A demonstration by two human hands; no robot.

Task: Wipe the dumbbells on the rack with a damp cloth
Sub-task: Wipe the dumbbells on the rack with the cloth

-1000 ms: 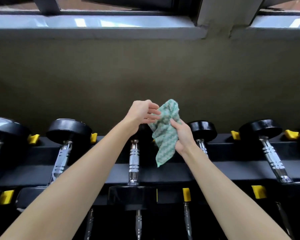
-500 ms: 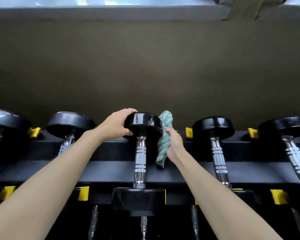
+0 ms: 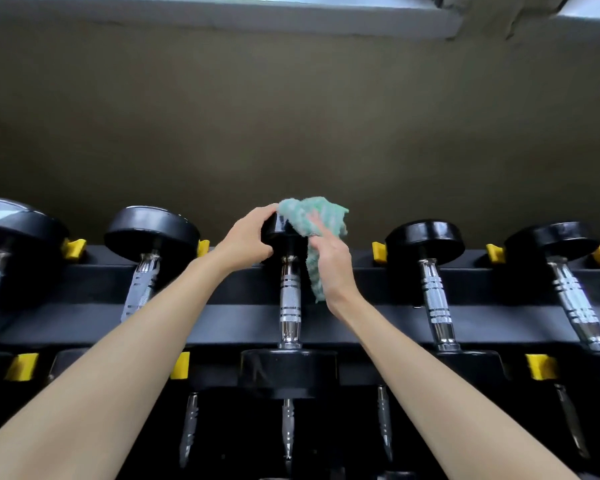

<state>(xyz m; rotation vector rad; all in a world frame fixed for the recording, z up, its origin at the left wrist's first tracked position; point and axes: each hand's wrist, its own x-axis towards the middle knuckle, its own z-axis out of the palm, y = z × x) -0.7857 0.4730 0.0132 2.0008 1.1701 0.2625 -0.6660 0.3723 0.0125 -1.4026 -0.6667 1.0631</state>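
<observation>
Gripping far head of dumbbell point(image 3: 289, 299) with left hand point(image 3: 248, 235); holding cloth point(image 3: 312, 216) in right hand point(image 3: 329, 261), bunched over that head beyond fingers, tail hanging under palm.

The far black head of the middle dumbbell point(image 3: 290, 299) is clasped from the left by the left grip point(image 3: 248, 234), fingers curled over its rim. A green-and-white cloth point(image 3: 310, 216) is held by the right grip point(image 3: 332, 263) and pressed onto the top and right side of that head, with a tail hanging beside the chrome handle. The dumbbell is cradled on a black rack point(image 3: 361, 318) fitted with yellow saddles point(image 3: 378, 252), among neighbouring dumbbells point(image 3: 433, 292), before a brown wall point(image 3: 291, 116).
</observation>
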